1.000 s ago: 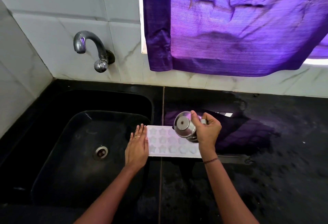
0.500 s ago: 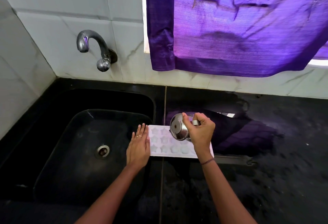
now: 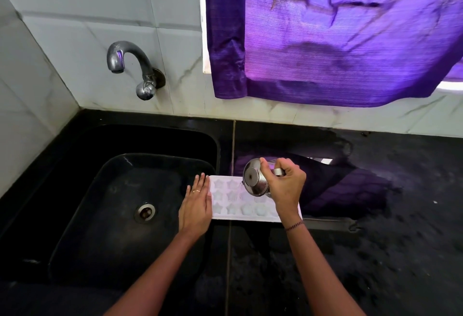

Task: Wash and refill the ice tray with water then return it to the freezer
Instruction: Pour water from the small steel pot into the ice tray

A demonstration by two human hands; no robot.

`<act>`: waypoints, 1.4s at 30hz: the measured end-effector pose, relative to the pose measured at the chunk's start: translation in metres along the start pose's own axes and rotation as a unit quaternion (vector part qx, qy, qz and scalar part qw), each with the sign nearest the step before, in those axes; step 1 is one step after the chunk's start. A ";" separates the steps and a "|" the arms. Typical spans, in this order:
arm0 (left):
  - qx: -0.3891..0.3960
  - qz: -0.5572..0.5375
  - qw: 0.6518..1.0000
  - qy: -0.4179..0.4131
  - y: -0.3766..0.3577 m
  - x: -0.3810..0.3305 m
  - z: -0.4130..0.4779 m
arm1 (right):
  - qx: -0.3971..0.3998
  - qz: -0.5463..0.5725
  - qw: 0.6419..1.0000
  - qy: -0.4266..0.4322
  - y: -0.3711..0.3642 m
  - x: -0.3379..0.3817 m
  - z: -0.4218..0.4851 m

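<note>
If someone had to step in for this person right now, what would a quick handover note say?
Left hand: flat, palm down, steadying the left end of the white ice tray.
Right hand: gripping a small steel cup, tipped over the tray's middle.
Tray lies on the black counter, its left end at the edge of the sink. Tap shows no running water.
Done: the tray is out on the counter and filling is under way; I cannot tell how many moulds hold water.
Left: finish filling, then carry the tray level to the freezer.
</note>
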State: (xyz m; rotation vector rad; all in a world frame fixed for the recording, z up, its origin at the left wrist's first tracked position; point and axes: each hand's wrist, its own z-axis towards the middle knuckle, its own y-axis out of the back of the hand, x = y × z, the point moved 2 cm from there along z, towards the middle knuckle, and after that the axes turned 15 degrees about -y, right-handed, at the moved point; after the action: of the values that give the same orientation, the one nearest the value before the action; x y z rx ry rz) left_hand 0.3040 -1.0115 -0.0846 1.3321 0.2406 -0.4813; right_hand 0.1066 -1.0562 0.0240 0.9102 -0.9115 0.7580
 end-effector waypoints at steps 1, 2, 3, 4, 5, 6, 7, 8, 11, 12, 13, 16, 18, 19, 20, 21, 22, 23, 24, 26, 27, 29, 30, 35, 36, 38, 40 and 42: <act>0.000 0.000 1.000 0.000 0.000 0.000 0.000 | -0.001 0.005 1.000 -0.007 0.000 0.000 0.000; 0.000 0.000 1.000 0.000 0.000 0.000 0.000 | -0.003 0.011 1.000 -0.015 0.000 0.000 0.000; 0.000 0.000 1.000 0.001 0.000 0.000 0.000 | -0.004 0.018 1.000 -0.023 0.001 0.000 0.000; 0.000 0.000 1.000 0.001 0.000 0.000 0.000 | -0.004 0.025 0.999 -0.029 0.001 0.000 0.000; -0.001 0.001 1.000 0.001 0.000 0.000 0.000 | -0.004 0.032 0.999 -0.036 0.002 0.000 0.000; -0.001 0.001 1.000 0.001 0.000 0.000 0.000 | -0.005 0.039 0.998 -0.045 0.002 -0.001 0.000; -0.002 0.000 1.000 0.002 0.000 0.000 0.000 | -0.005 0.047 0.997 -0.058 0.001 -0.002 0.000; -0.002 -0.001 1.000 0.002 0.001 0.000 0.000 | -0.005 0.055 0.996 -0.074 0.001 -0.002 0.001; -0.001 -0.003 1.000 0.002 0.001 0.000 0.000 | -0.011 0.093 0.987 -0.127 0.001 -0.003 0.002; 0.000 -0.002 1.000 0.003 0.001 0.000 0.000 | -0.015 0.108 0.983 -0.146 0.002 -0.003 0.002; 0.000 -0.002 1.000 0.003 0.001 0.000 0.000 | -0.018 0.121 0.979 -0.164 0.003 -0.004 0.002; -0.001 -0.004 1.000 0.004 0.000 0.000 0.000 | -0.028 0.147 0.967 -0.204 0.004 -0.007 0.003; 0.000 -0.004 1.000 0.004 0.000 0.000 0.000 | -0.034 0.164 0.960 -0.225 0.004 -0.007 0.003; 0.000 -0.005 1.000 0.005 0.000 0.000 0.000 | -0.035 0.168 0.957 -0.232 0.004 -0.007 0.004; 0.001 -0.006 1.000 0.006 0.000 0.000 0.000 | -0.033 0.171 0.956 -0.236 0.004 -0.007 0.003; 0.001 -0.007 1.000 0.007 0.000 0.000 0.000 | -0.031 0.171 0.956 -0.236 0.003 -0.006 0.003; 0.001 -0.008 1.000 0.007 -0.001 0.000 0.000 | -0.030 0.172 0.956 -0.235 0.002 -0.006 0.003; 0.001 -0.007 1.000 0.007 -0.001 0.001 -0.001 | -0.028 0.172 0.957 -0.233 0.001 -0.005 0.003; 0.001 -0.007 1.000 0.007 -0.001 0.001 -0.001 | -0.026 0.170 0.958 -0.228 0.000 -0.004 0.002; 0.000 -0.007 1.000 0.007 -0.001 0.001 -0.001 | -0.020 0.159 0.964 -0.214 -0.004 -0.002 0.002; 0.000 -0.006 1.000 0.007 -0.001 0.001 -0.001 | -0.017 0.153 0.966 -0.206 -0.006 -0.001 0.001; 0.000 -0.007 1.000 0.006 -0.001 0.001 -0.001 | -0.008 0.140 0.972 -0.186 -0.010 0.002 -0.001; -0.001 -0.008 1.000 0.006 -0.002 0.001 -0.001 | -0.003 0.133 0.975 -0.176 -0.011 0.003 -0.002; -0.003 -0.014 1.000 0.006 -0.003 0.003 -0.001 | 0.022 0.103 0.986 -0.131 -0.020 0.010 -0.005; -0.005 -0.015 1.000 0.004 -0.003 0.002 -0.001 | 0.025 0.095 0.988 -0.120 -0.021 0.010 -0.006; -0.011 -0.021 1.000 0.003 -0.003 0.002 -0.001 | 0.027 0.075 0.992 -0.100 -0.023 0.012 -0.007; -0.012 -0.024 1.000 0.003 -0.003 0.002 -0.002 | 0.030 0.060 0.995 -0.079 -0.024 0.014 -0.008; -0.011 -0.025 1.000 0.003 -0.004 0.003 -0.002 | 0.035 0.050 0.996 -0.061 -0.026 0.015 -0.009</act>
State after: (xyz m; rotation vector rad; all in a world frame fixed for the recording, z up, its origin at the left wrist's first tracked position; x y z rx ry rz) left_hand 0.3047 -1.0107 -0.0893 1.3085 0.2839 -0.5157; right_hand 0.1377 -1.0561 0.0265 0.9868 -1.0483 0.8311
